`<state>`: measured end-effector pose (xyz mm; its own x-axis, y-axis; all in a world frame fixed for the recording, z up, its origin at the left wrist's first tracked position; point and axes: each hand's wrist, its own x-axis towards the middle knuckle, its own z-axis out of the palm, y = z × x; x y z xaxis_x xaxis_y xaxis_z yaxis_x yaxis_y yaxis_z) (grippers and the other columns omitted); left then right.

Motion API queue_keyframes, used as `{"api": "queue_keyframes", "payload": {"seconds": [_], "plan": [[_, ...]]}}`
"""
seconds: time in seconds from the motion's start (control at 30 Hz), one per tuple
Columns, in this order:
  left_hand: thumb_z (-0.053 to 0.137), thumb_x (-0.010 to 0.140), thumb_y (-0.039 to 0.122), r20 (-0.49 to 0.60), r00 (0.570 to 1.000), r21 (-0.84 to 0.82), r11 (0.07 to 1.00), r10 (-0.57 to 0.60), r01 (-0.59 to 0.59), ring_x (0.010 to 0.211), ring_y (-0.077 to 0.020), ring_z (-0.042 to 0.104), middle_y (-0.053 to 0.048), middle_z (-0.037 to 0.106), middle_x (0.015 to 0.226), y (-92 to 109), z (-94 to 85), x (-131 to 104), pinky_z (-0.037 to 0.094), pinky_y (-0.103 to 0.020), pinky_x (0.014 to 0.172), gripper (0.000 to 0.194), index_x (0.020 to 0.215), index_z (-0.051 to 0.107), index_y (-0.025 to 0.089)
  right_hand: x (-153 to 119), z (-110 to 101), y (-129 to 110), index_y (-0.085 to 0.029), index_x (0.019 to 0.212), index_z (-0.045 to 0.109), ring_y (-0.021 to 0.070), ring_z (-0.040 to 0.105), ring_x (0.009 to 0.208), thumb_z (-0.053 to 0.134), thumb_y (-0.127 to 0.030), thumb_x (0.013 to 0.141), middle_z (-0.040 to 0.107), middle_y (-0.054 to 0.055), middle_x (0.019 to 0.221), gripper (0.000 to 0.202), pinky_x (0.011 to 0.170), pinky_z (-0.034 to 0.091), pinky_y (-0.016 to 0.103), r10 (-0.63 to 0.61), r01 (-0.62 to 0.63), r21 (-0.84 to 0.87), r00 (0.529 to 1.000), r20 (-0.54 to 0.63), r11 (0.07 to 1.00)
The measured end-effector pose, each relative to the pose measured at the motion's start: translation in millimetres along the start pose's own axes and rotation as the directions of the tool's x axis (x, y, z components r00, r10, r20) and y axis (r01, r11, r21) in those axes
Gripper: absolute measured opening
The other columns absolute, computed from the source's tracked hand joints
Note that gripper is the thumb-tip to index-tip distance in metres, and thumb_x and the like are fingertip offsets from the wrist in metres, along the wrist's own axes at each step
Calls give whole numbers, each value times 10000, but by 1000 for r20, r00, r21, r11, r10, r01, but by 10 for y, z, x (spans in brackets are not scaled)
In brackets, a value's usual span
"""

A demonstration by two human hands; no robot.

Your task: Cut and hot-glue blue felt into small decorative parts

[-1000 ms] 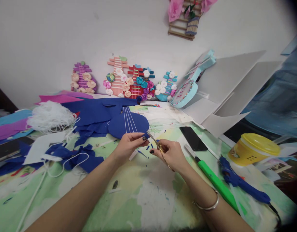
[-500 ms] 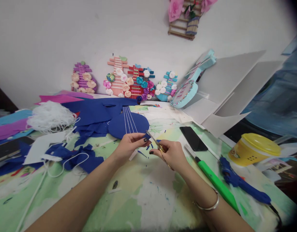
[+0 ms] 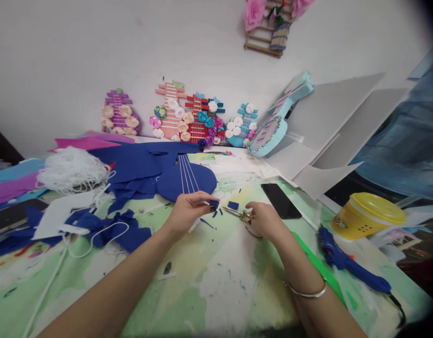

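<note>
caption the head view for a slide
Left hand pinches a small blue piece while the right hand holds scissors near a blue stringed shape.

green-white table (image 3: 216, 286): phone (image 3: 280, 201), glue gun (image 3: 357, 270), blue scraps (image 3: 137, 233)

Scissors (image 3: 233, 212) at the centre of the table (image 3: 220, 286)

The left hand (image 3: 190, 211), holding a piece (image 3: 214, 203), is left of the scissors, which sit in the right hand (image 3: 267, 219). A second piece (image 3: 233, 205) lies just behind them. Behind the left hand lies a strung model (image 3: 204, 178), with sheets (image 3: 132, 162) and a string bundle (image 3: 73, 170) farther left. Right of centre: a phone (image 3: 280, 201); beyond, a glue gun (image 3: 367, 276) before a tub (image 3: 364, 217). Upper centre: a model row (image 3: 172, 124).
</note>
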<state>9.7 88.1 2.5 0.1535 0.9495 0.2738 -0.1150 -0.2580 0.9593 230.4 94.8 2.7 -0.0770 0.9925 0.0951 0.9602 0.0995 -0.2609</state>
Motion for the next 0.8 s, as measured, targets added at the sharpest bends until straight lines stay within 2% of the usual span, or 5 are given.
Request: {"api": "queue_keyframes", "payload": {"seconds": [0.13, 0.3, 0.4, 0.6, 0.8], "plan": [[792, 568, 158, -20, 997, -45, 996, -76, 75, 656, -158, 645, -52, 710, 694, 5, 27, -18, 536, -301, 666, 148, 707, 742, 148, -23, -49, -120, -170, 898, 691, 215, 637, 899, 527, -71, 755, 711, 90, 930, 239, 806, 450, 327, -128, 184, 343, 975, -181, 921], [802, 578, 168, 51, 993, -97, 990, -102, 106, 638, -166, 673, -42, 724, 675, -8, 43, -41, 548, -300, 675, 144, 692, 718, 143, -119, 54, -339, -191, 1005, 627, 155, 654, 743, 608, -274, 791, 700, 51, 866, 231, 667, 527, 295, -404, 212, 926, 912, -72, 312], [803, 580, 191, 41, 994, -94, 990, -104, 107, 625, -179, 676, -46, 733, 680, -12, 59, -50, 548, -310, 669, 146, 698, 730, 147, -140, 121, -390, -197, 1042, 612, 140, 653, 694, 673, -262, 744, 693, 22, 783, 310, 674, 533, 298, -424, 146, 971, 904, -53, 188], [763, 655, 243, 12, 995, 26, 995, -96, 96, 746, -207, 681, -74, 759, 805, -23, 90, -59, 523, -321, 748, 170, 806, 772, 166, -134, 158, -383, -186, 971, 672, 158, 655, 662, 711, -259, 708, 691, 27, 735, 276, 665, 549, 315, -255, 285, 887, 946, -199, 363], [741, 692, 264, 43, 997, 45, 997, -65, 63, 788, -205, 676, -81, 753, 871, -28, 113, -90, 520, -325, 764, 221, 883, 748, 151, -163, 153, -375, -181, 838, 710, 158, 639, 673, 653, -211, 767, 708, 38, 763, 96, 638, 516, 273, -201, 446, 676, 889, -412, 587]]}}
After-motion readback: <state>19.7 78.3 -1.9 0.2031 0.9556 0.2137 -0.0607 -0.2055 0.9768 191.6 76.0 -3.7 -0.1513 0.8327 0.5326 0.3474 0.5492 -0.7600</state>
